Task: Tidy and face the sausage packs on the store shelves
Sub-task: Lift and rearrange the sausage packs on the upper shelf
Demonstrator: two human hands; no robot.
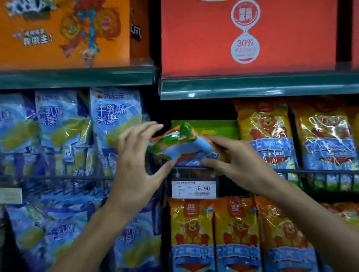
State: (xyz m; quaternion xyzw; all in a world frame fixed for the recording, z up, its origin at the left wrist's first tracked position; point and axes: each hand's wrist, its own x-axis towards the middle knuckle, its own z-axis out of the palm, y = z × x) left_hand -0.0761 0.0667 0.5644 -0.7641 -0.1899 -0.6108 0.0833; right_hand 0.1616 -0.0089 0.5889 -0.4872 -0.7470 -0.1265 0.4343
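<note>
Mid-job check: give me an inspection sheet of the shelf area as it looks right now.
Surface: green-edged shelf, wire front rail below.
Job's things: crumpled green-orange pack lying sideways, not faced; yellow lion packs upright at right.
Clutter: blue packs leaning unevenly at left.
Grips: left hand and right hand both hold the crumpled pack.
Cables: nothing seen.
Surroundings: price tag reading 16.90; orange box and red box above.
</note>
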